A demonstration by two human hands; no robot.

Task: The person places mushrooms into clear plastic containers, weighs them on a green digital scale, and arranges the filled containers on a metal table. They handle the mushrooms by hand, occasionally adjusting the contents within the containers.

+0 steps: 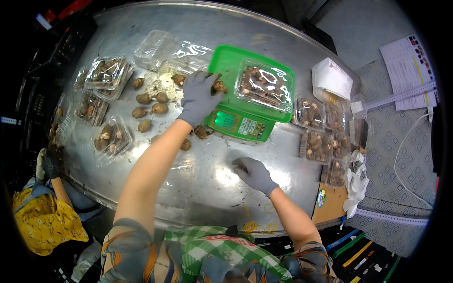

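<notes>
My left hand [200, 95], in a grey glove, is at the left edge of a green digital scale [216, 58], its fingers around a brown root vegetable [219, 86]. A closed clear plastic clamshell [263, 85] full of such roots lies on the scale's tray, and the display is lit. Over the bare metal tabletop, nearer to me, my right hand [256, 175], gloved in grey, is half curled with nothing seen in it. Several loose roots [160, 108] lie left of the left hand. Another root [201, 131] sits by the scale's lower left corner.
Filled clamshells stand at the left [106, 74] and right [316, 145]; clear empty ones [154, 49] lie at the back. Yellow rubber bands [250, 226] lie at the near edge. A white paper-like container [331, 79] is at the right. Another person's gloved hands [47, 164] are far left.
</notes>
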